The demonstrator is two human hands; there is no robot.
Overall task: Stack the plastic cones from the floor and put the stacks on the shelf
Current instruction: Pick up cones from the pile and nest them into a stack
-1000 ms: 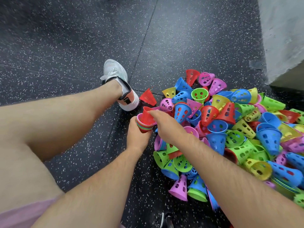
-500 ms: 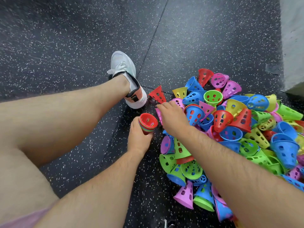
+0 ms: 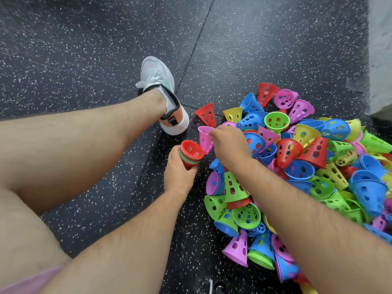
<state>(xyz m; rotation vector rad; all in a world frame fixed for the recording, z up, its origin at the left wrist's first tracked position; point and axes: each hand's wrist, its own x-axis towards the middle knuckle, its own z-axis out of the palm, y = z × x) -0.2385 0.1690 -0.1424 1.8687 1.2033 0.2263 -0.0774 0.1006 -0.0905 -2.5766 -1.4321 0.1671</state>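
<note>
Centre of frame: left hand (image 3: 179,175) wrapped round a stack of nested cones (image 3: 190,154), red one on top, open mouth up and tipped right. Just right of it: right hand (image 3: 230,145) pinching a pink cone (image 3: 204,138) by its upper edge, close beside the stack's rim; touching or not, cannot tell. Right half of frame: big pile of loose cones (image 3: 307,166) on the dark speckled floor (image 3: 84,49), red, blue, green, yellow and pink, all with holes, lying every which way. Upper centre: pale shoe (image 3: 158,85) on a bare leg (image 3: 74,141) stretched in from the left. Lower left corner: strip of pink shorts (image 3: 31,281). Upper right edge: pale wall (image 3: 380,49).
</note>
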